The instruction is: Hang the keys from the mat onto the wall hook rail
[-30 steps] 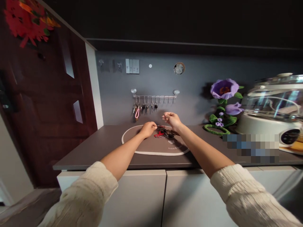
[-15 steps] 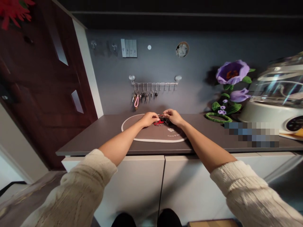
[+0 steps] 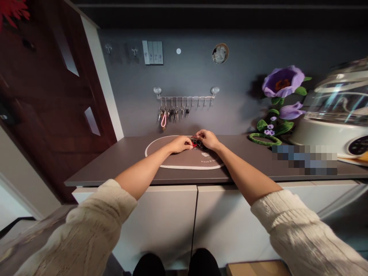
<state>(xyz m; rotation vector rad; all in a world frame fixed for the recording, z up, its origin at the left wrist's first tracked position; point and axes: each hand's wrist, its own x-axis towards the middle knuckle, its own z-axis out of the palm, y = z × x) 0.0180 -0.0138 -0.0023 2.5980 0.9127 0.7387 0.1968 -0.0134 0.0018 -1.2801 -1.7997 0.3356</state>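
Both my hands meet over a small bunch of keys (image 3: pixel 196 143) with red and dark parts, lying on a brown oval mat (image 3: pixel 172 159) on the dark counter (image 3: pixel 120 161). My left hand (image 3: pixel 180 144) is curled, its fingertips pinched on the red part of the bunch. Curled over the dark right side is my right hand (image 3: pixel 207 139), fingers closed on it. On the wall behind hangs a metal hook rail (image 3: pixel 185 97) with several keys (image 3: pixel 172 114) on its left hooks.
A dark wooden door (image 3: pixel 48 99) stands at the left. A purple fabric flower (image 3: pixel 280 99) and a white appliance with a clear lid (image 3: pixel 336 115) sit on the counter's right. White cabinet doors (image 3: pixel 178 218) lie below. Light switches (image 3: pixel 152 52) are on the grey wall.
My right hand came down from mid-air onto the key bunch, and both hands closed together on it. The head camera tilted downward, so my feet now show.
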